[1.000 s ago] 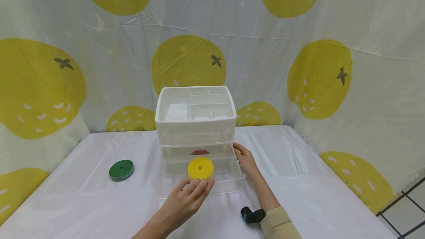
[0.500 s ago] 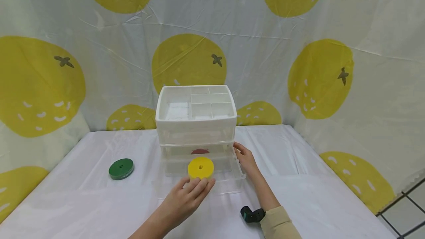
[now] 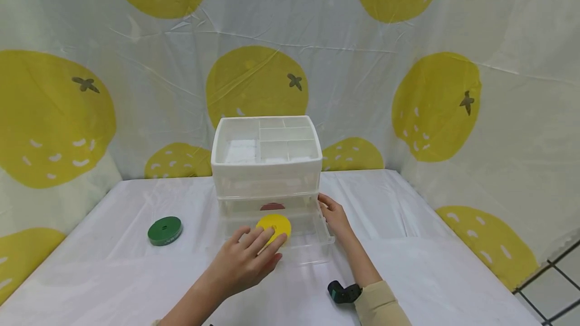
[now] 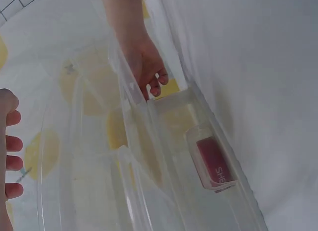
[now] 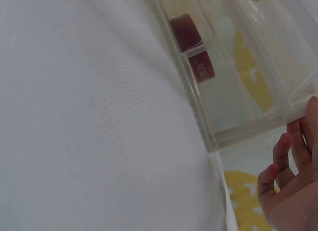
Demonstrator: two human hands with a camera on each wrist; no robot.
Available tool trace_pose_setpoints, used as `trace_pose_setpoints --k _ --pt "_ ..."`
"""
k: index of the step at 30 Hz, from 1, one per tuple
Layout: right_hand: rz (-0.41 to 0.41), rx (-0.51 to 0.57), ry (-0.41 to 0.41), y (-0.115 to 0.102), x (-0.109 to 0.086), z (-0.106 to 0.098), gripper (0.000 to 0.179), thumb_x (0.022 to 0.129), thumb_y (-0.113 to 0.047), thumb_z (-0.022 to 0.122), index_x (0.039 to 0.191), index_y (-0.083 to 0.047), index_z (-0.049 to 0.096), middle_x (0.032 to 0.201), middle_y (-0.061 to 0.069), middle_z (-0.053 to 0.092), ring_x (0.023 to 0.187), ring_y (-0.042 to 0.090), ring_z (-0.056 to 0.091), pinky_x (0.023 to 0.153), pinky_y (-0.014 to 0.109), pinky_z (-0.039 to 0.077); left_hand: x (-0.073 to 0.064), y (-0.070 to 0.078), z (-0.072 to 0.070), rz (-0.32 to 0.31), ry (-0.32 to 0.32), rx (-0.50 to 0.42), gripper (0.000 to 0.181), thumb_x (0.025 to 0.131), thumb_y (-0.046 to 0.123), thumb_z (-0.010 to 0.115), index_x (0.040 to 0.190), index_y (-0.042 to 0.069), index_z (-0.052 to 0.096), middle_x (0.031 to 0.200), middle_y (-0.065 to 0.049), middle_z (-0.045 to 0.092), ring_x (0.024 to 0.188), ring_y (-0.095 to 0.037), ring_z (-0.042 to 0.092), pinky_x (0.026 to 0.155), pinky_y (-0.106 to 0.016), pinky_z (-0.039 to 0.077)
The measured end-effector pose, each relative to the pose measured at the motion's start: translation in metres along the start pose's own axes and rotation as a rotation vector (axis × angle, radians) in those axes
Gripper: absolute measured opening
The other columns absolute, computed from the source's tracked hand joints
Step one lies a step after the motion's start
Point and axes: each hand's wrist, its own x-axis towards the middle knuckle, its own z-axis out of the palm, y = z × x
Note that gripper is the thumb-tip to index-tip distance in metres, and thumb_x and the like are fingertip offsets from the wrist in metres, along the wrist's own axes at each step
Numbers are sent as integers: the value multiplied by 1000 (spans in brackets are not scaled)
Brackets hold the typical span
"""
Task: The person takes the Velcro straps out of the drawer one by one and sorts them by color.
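Note:
A yellow disc-shaped roll with a small centre hole [image 3: 282,223] lies within the outline of a pulled-out clear drawer [image 3: 308,254]. My left hand [image 3: 242,261] hovers over its near side, fingers spread and partly hiding it. In the left wrist view, the fingers [image 4: 14,164] at the left edge hold nothing visible. At the right side of the white drawer unit [image 3: 267,179], my right hand [image 3: 335,218] touches the clear plastic side with its fingertips. Its other fingers [image 5: 280,151] hang loosely bent in the right wrist view. A dark red roll [image 4: 214,159] sits farther back behind clear plastic.
A green disc-shaped roll [image 3: 165,231] lies on the white-covered table to the left. On top of the unit is a divided tray [image 3: 287,135]. A black device [image 3: 344,293] is at the right wrist. Fruit-patterned sheeting [image 3: 349,79] hangs behind and at the sides.
My left hand has let go of the yellow roll, spread its fingers and shifted slightly left and up over it. The roll and my right hand have stayed in place.

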Motion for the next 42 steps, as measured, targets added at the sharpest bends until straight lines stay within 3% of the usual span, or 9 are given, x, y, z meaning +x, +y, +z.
trace_pose_setpoints --k 6,10,13,16,20,23,33,42 --pt "-16 -7 -1 0 0 0 41 93 -21 51 129 -2 49 122 22 56 75 2 57 66 19 48 7 -11 1 -37 -18 -19 31 95 28 36 107 14 62 94 -2 62 76 -16 57 71 -29 45" --pt "-14 -7 -1 0 0 -1 41 93 -23 51 129 -2 49 120 21 57 75 3 57 66 20 48 11 -18 4 -62 -66 -45 34 97 29 32 108 14 61 100 -4 62 80 -16 58 73 -29 46" --pt "-6 -8 5 -1 0 0 41 93 -23 51 129 -4 49 118 21 59 75 3 57 65 20 49 14 -23 5 -89 -126 -104 32 97 31 34 110 15 60 108 -4 60 88 -17 58 77 -28 48" --pt "-6 -14 12 -2 0 0 41 93 -23 51 129 -3 49 118 21 59 74 2 57 65 19 48 17 -30 6 -116 -177 -197 27 92 29 49 114 16 59 114 -1 59 97 -17 58 83 -28 49" --pt "-1 -11 10 -3 0 -1 41 93 -22 50 129 -2 48 119 21 58 74 1 55 65 19 46 19 -39 8 -134 -232 -290 40 80 26 69 117 15 59 114 0 59 102 -17 58 86 -29 50" --pt "-6 -16 11 -2 1 -1 40 93 -21 50 129 -2 49 119 21 58 73 2 55 65 19 46 18 -44 11 -155 -295 -325 47 74 26 74 118 17 58 114 -2 59 102 -18 58 87 -31 50" --pt "-14 -3 -3 0 -1 1 41 93 -20 50 129 0 48 125 22 54 79 5 58 68 21 48 9 -53 13 -240 -473 -446 59 74 33 73 128 26 49 123 -3 55 109 -19 55 89 -34 50" --pt "-2 -16 3 -1 -2 0 41 93 -22 51 129 -2 48 126 20 54 80 6 58 68 21 48 8 -55 19 -344 -672 -552 68 73 45 71 133 31 43 134 -2 48 119 -22 50 95 -41 45"
